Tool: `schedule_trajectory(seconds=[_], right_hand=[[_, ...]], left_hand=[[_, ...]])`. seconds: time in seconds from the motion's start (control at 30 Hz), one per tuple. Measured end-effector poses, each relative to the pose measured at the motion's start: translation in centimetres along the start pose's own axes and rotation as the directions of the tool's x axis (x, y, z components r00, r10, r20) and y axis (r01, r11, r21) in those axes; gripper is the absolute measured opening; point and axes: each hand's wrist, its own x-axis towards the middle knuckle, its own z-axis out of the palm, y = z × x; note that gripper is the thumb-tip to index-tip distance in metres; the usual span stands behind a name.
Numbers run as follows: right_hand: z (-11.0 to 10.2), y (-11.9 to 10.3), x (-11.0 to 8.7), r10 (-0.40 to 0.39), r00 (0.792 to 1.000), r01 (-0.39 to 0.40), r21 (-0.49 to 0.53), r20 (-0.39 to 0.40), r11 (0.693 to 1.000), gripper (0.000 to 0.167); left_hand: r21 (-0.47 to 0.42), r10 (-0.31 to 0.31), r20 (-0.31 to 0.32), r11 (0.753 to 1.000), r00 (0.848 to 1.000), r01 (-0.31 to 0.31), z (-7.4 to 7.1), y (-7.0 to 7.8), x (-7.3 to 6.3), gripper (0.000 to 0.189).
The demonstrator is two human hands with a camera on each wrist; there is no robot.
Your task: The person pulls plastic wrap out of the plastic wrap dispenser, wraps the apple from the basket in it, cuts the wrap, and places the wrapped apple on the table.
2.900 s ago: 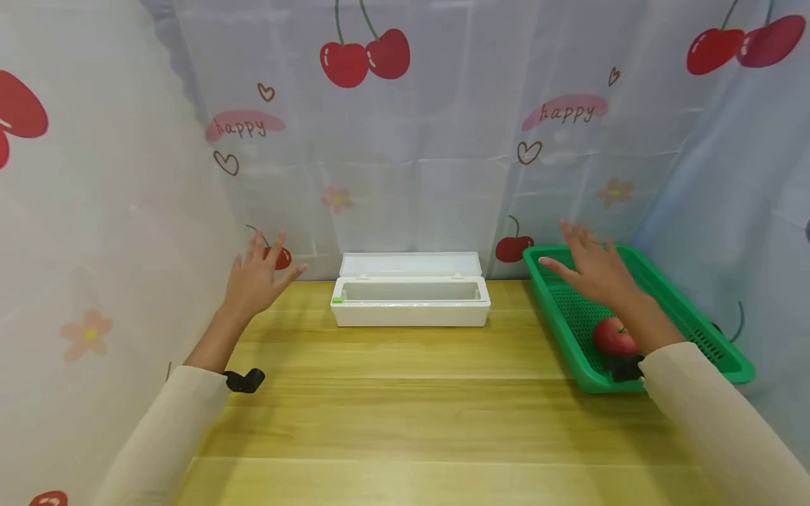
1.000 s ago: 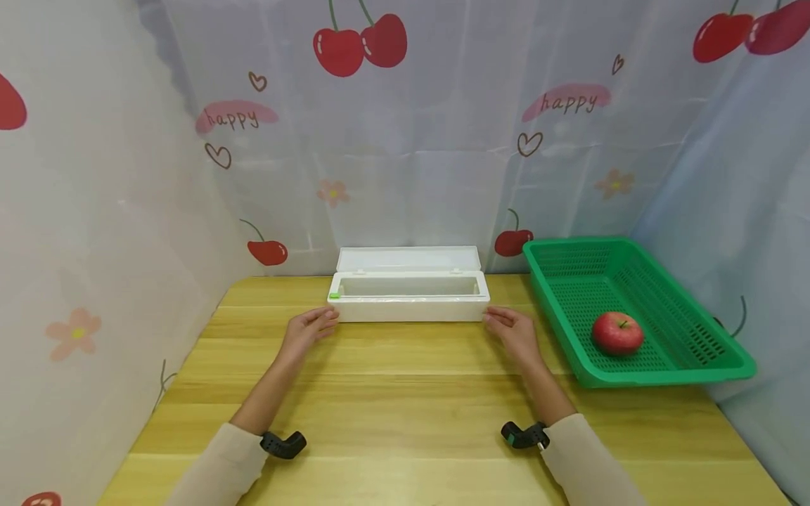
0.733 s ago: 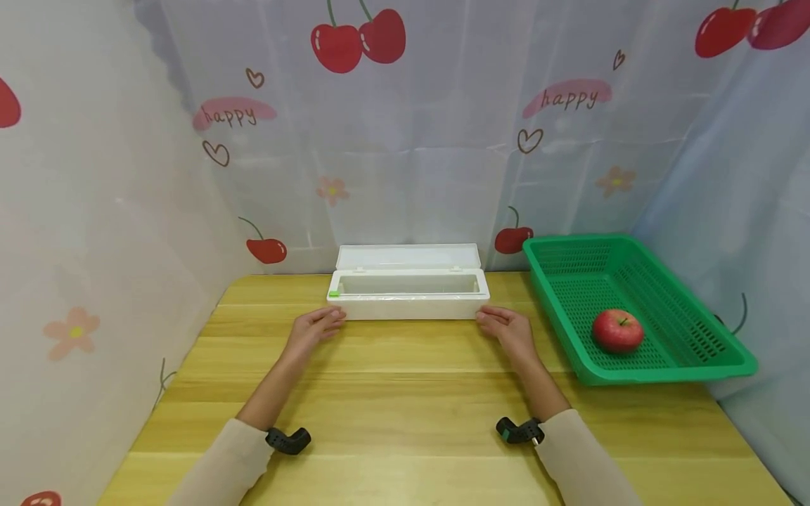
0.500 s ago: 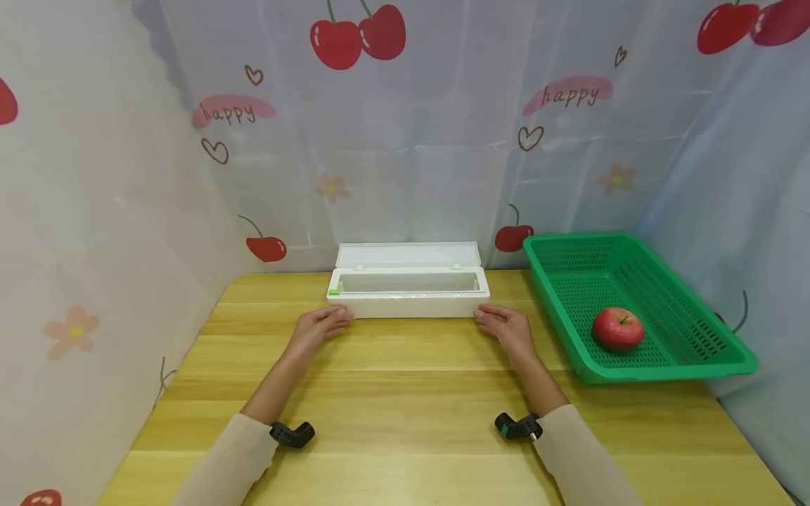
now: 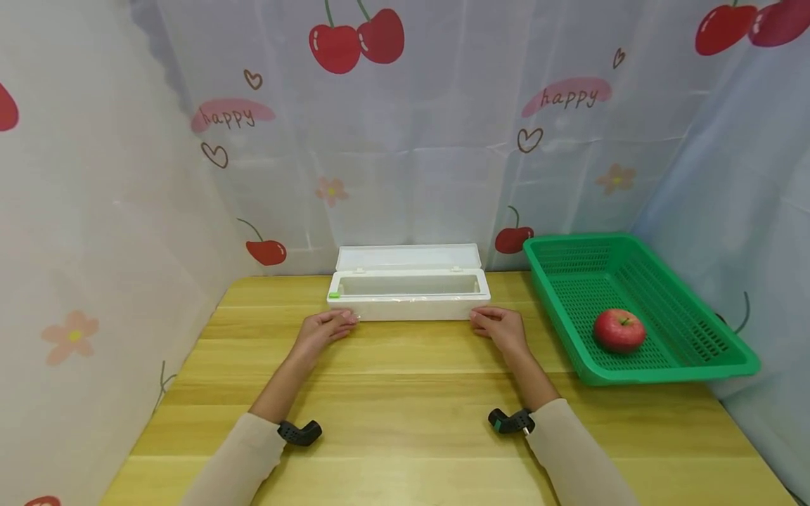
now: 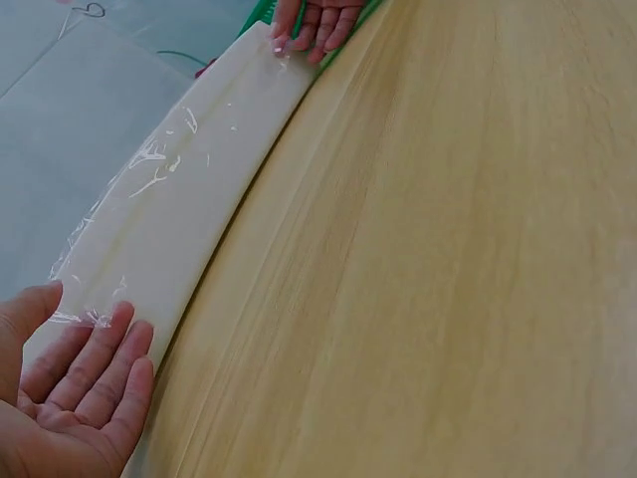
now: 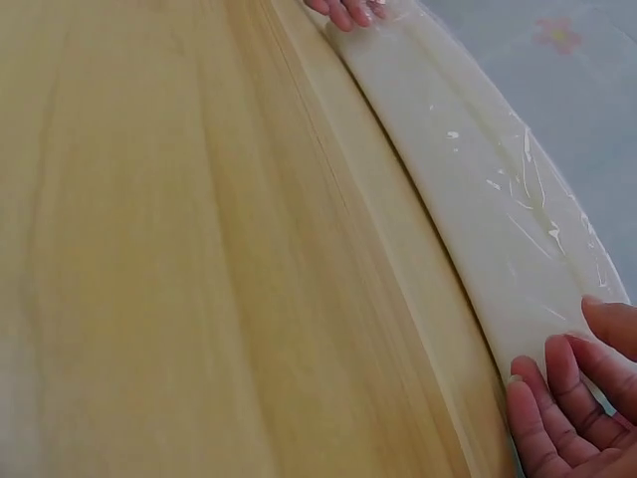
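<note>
A long white cling film dispenser (image 5: 408,309) stands against the back wall in the head view, its lid (image 5: 408,257) raised. A light-green slider (image 5: 334,295) sits at the left of its front edge. Shiny clear cling film (image 6: 159,184) lies over the front face. At the front left, my left hand (image 5: 323,332) has its fingertips right at the film; in the left wrist view a gap shows between thumb and fingers. My right hand (image 5: 503,329) is at the front right, fingers bent slightly and thumb apart from them, with film overlapping the fingertips in the right wrist view (image 7: 577,403).
A green perforated basket (image 5: 572,351) stands on the table (image 5: 405,414) to the right, holding a red apple (image 5: 620,331). A cherry-print curtain (image 5: 418,190) rises close behind the dispenser. Black wrist cameras (image 5: 300,433) are worn on both wrists.
Both hands have come down from their raised positions to the dispenser's front corners. Over the last second they have slid slightly inward along its front. The dispenser stays in place.
</note>
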Motion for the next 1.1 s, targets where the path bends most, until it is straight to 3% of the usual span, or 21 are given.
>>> schedule_trajectory(seconds=[0.33, 0.7, 0.93, 1.1], right_hand=[[0.55, 0.41, 0.28, -0.009, 1.000, 0.010, 0.014, -0.014, 1.000, 0.032], [0.20, 0.09, -0.13, -0.064, 0.994, 0.051, 0.142, 0.090, 0.989, 0.024], [0.12, 0.30, -0.07, -0.053, 0.995, 0.042, 0.122, 0.090, 0.992, 0.027], [-0.31, 0.27, 0.02, -0.027, 0.997, 0.019, 0.112, 0.073, 0.994, 0.032]], left_hand=[[-0.018, 0.006, 0.029, 1.000, 1.000, -0.006, 0.16, -0.06, 0.60, 0.039], [-0.062, -0.024, 0.011, 0.998, 1.000, 0.025, 0.41, -0.26, 0.96, 0.032], [-0.103, -0.044, 0.004, 0.994, 0.999, 0.044, 0.28, -0.46, 0.79, 0.029], [-0.102, -0.032, 0.045, 0.994, 0.998, 0.037, 0.08, -0.35, 0.77, 0.036]])
